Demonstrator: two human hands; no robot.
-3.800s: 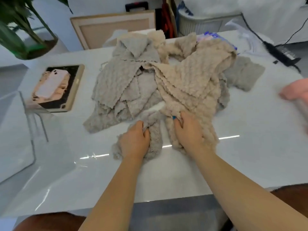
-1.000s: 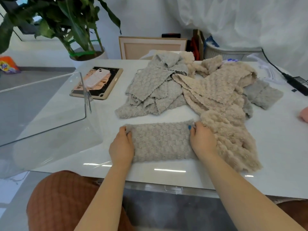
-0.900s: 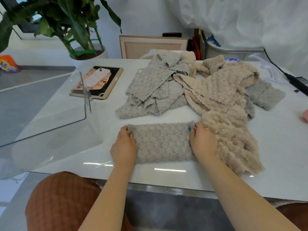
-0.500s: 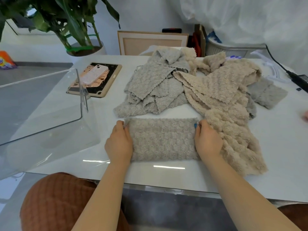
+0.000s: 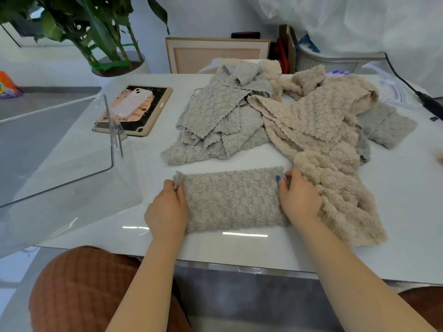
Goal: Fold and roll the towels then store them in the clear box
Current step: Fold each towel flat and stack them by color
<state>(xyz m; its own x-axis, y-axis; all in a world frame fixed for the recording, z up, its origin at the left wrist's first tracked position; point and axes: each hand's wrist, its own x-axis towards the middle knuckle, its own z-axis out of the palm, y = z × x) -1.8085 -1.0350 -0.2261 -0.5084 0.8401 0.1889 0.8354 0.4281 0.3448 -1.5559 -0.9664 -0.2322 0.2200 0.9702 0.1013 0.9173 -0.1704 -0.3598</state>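
Head view: folded grey towel [image 5: 232, 200] lies flat on the worktop [image 5: 395, 212], near the clear box [image 5: 60, 164]; left hand [image 5: 167, 209] and right hand [image 5: 298, 200] each pinch a short end in a closed grip. It looks soft, light and floppy, so best rolled from one pinched end

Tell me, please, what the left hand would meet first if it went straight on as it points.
Probably the near edge of the grey towel heap, across a strip of bare table; depth is unclear.
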